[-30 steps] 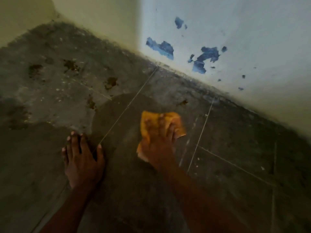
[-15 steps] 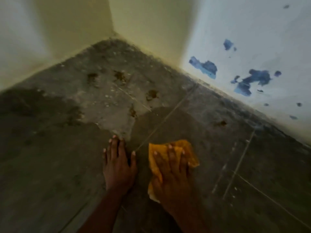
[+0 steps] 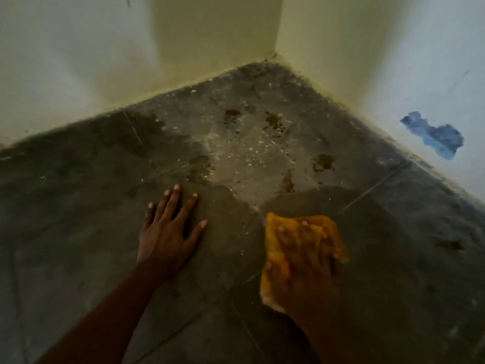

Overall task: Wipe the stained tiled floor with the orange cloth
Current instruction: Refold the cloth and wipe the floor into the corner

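The orange cloth (image 3: 275, 237) lies flat on the grey tiled floor (image 3: 78, 232). My right hand (image 3: 304, 264) presses down on it with straight, spread fingers and covers its middle. My left hand (image 3: 168, 232) rests flat on the floor to the cloth's left, fingers spread, holding nothing. Beyond both hands lies a paler dry patch (image 3: 249, 164) of floor with white specks and several dark brown stains (image 3: 324, 162). Around the hands the tiles look darker and wet.
Two pale walls meet in a corner (image 3: 275, 53) at the back. The right wall (image 3: 433, 74) has a patch of peeled blue paint (image 3: 433, 136) low down. Another dark stain (image 3: 450, 245) sits on the floor at the right. Thin grout lines cross the tiles.
The view has swung left and up, bringing the wall corner into sight. My right hand has slid the cloth leftward over the floor toward my left hand, which stays planted.
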Action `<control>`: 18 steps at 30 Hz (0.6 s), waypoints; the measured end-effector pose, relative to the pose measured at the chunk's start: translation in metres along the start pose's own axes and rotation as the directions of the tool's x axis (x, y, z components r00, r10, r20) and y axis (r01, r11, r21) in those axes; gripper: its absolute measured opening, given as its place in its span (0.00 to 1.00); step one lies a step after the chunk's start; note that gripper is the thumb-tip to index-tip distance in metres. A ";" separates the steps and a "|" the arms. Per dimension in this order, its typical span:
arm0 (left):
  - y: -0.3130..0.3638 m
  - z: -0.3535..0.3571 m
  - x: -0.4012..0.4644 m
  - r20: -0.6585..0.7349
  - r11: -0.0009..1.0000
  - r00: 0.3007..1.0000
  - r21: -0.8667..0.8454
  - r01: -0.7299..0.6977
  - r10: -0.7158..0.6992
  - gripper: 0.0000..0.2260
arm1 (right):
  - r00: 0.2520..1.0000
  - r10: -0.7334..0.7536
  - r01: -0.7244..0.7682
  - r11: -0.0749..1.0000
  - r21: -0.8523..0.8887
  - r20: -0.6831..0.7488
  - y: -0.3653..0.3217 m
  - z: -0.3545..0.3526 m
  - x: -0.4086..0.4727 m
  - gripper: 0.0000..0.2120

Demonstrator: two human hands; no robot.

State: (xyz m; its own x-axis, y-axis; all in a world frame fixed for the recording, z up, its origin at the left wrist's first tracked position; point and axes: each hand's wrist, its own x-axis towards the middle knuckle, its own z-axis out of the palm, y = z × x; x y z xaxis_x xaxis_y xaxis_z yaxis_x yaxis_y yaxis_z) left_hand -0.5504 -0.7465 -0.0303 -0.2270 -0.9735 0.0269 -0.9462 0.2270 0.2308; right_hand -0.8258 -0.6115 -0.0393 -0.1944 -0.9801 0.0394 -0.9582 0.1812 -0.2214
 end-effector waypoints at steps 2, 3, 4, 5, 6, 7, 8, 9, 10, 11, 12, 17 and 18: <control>-0.010 0.004 0.006 -0.057 0.998 0.996 -0.016 0.062 -0.063 0.33 | 0.983 0.183 -0.183 0.983 -0.008 -0.006 0.008 -0.001 0.033 0.34; -0.013 0.008 0.007 -0.072 0.995 0.993 -0.028 0.095 -0.097 0.34 | 0.943 0.332 -0.332 0.943 -0.010 -0.007 0.000 0.004 0.061 0.35; -0.013 0.010 0.006 -0.083 0.990 0.987 -0.041 0.138 -0.141 0.34 | 0.902 0.432 -0.432 0.902 0.008 0.015 -0.014 0.008 0.090 0.37; -0.010 0.011 0.006 -0.095 0.984 0.979 -0.043 0.176 -0.179 0.35 | 0.892 0.448 -0.451 0.892 0.041 0.059 -0.034 0.012 0.114 0.38; -0.010 0.010 0.007 -0.111 0.978 0.972 -0.040 0.206 -0.209 0.35 | 0.917 0.391 -0.396 0.916 0.062 0.081 -0.058 0.017 0.131 0.38; -0.010 0.009 0.007 -0.119 0.972 0.964 -0.038 0.234 -0.237 0.35 | 0.955 0.289 -0.293 0.954 0.062 0.074 -0.080 0.020 0.133 0.37; -0.010 0.005 0.007 -0.127 0.966 0.957 -0.042 0.257 -0.260 0.34 | 0.984 0.167 -0.170 0.984 0.055 0.067 -0.099 0.019 0.124 0.37; -0.010 0.005 0.007 -0.126 0.965 0.957 -0.048 0.257 -0.261 0.33 | 0.995 0.064 -0.067 0.997 0.043 0.075 -0.107 0.020 0.104 0.37; -0.009 0.005 0.005 -0.118 0.964 0.957 -0.057 0.258 -0.264 0.32 | 0.997 -0.017 0.016 1.000 0.014 0.082 -0.106 0.016 0.081 0.37; -0.009 0.004 0.005 -0.101 0.962 0.957 -0.069 0.264 -0.270 0.32 | 0.992 -0.086 0.088 0.996 -0.015 0.089 -0.096 0.011 0.063 0.37; -0.009 0.004 0.005 -0.088 0.961 0.958 -0.076 0.266 -0.272 0.31 | 0.988 -0.109 0.113 0.993 -0.030 0.108 -0.079 0.007 0.054 0.36; -0.012 0.015 0.009 -0.085 0.970 0.966 -0.041 0.241 -0.244 0.30 | 0.953 0.285 -0.288 0.957 0.023 0.102 -0.060 0.010 0.152 0.38; -0.013 0.016 0.011 -0.094 0.968 0.964 -0.048 0.247 -0.250 0.30 | 0.946 0.296 -0.303 0.953 0.028 0.135 -0.078 0.013 0.175 0.38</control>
State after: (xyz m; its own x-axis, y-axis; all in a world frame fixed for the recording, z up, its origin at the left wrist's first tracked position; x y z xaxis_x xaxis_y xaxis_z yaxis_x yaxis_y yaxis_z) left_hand -0.5439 -0.7600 -0.0490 0.0397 -0.9974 0.0601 -0.9608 -0.0216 0.2763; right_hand -0.7826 -0.7981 -0.0280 -0.4396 -0.8839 -0.1594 -0.8482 0.4669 -0.2501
